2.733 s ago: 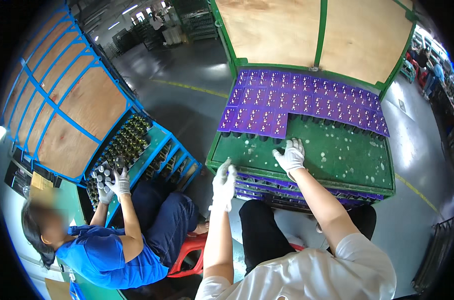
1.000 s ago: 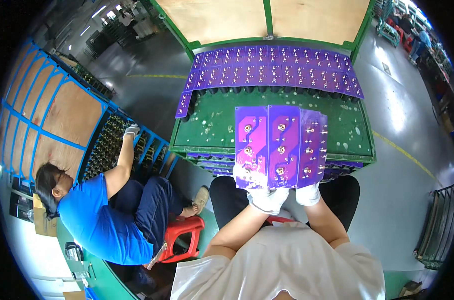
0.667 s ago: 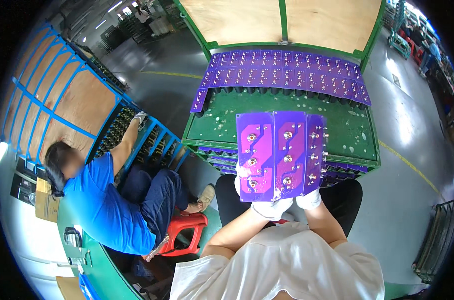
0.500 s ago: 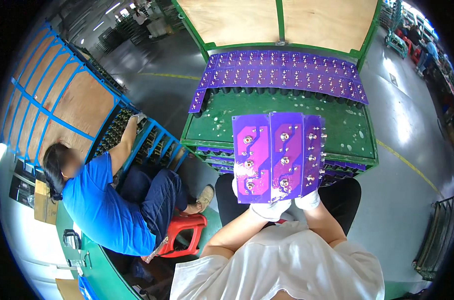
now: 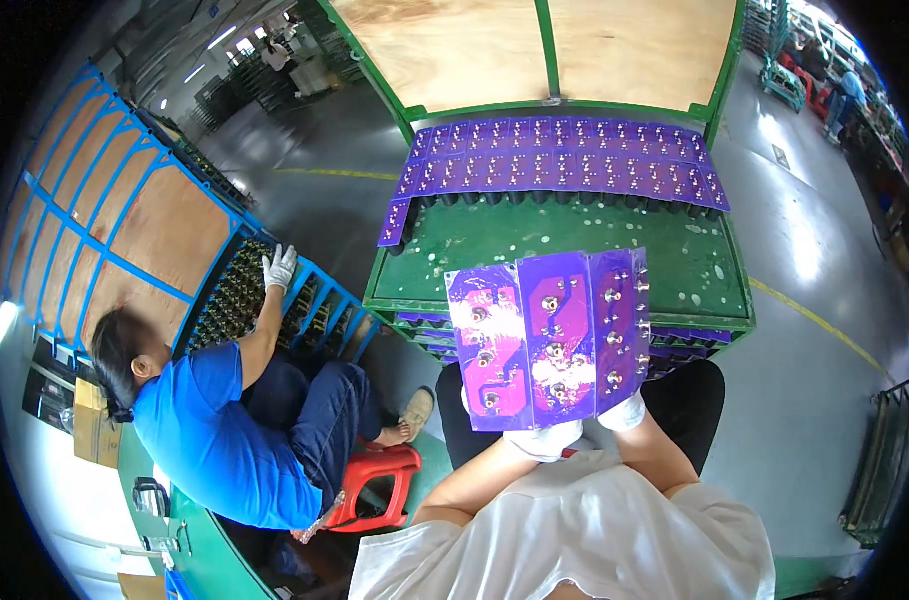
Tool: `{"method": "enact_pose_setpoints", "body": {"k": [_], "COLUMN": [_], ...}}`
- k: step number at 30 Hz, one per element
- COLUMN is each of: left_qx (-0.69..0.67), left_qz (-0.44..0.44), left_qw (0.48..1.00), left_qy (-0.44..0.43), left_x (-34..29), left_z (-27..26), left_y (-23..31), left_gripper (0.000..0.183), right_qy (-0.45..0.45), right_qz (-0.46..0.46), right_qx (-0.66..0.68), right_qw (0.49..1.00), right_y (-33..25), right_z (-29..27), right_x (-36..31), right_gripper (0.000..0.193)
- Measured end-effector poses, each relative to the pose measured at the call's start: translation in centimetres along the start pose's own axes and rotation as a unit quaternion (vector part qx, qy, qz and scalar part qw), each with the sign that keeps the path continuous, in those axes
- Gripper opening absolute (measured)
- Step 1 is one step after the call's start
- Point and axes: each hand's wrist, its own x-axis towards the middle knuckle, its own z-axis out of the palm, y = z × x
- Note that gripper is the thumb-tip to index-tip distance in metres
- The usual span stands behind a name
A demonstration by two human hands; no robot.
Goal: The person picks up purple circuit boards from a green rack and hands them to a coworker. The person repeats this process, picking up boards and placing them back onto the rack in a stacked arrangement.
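Both my hands wear white gloves and hold a side-by-side row of purple circuit boards (image 5: 557, 340) in front of me. Small metal terminals stand up from the boards' faces, and bright glare covers parts of them. My left hand (image 5: 544, 441) grips the row from below, its fingers mostly hidden behind the boards. Near the lower right corner my right hand (image 5: 624, 413) is closed on the row, with its fingers hidden too. Beyond the boards lies a green cart shelf (image 5: 484, 235) with paint-like spots.
Rows of similar purple boards (image 5: 564, 160) stand on black cylinders along the shelf's back, and more boards sit on levels below. To my left, a co-worker in a blue shirt (image 5: 224, 430) sits on a red stool (image 5: 389, 485) by a blue rack (image 5: 104, 240).
The held boards have come lower and slightly left in the picture, tilting a little. At left, the co-worker's gloved hand now shows raised, fingers spread, above the rack's parts.
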Motion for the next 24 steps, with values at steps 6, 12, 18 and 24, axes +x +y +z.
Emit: {"method": "enact_pose_setpoints", "body": {"k": [6,12,18,24], "left_qx": [-0.103,0.000,0.119,0.049], "left_qz": [-0.107,-0.004,0.026,0.046], "left_qw": [0.989,0.994,0.980,0.984], "left_qy": [0.024,0.107,0.157,0.165], "left_x": [-1.8,1.4,2.4,2.8], "left_z": [0.9,0.5,0.4,0.1], "left_y": [-1.1,0.3,1.2,1.0], "left_gripper": [0.047,0.050,0.051,0.050], "right_qy": [0.028,0.049,0.045,0.057], "right_qz": [-0.063,-0.038,-0.059,-0.041], "right_qx": [-0.147,-0.099,-0.139,-0.041], "right_qw": [0.987,0.993,0.988,0.997], "right_y": [0.8,-1.6,-0.7,-0.4], "right_z": [0.2,1.8,1.3,1.2], "right_x": [0.3,0.9,0.3,0.0], "right_gripper": [0.050,0.048,0.048,0.047]}}
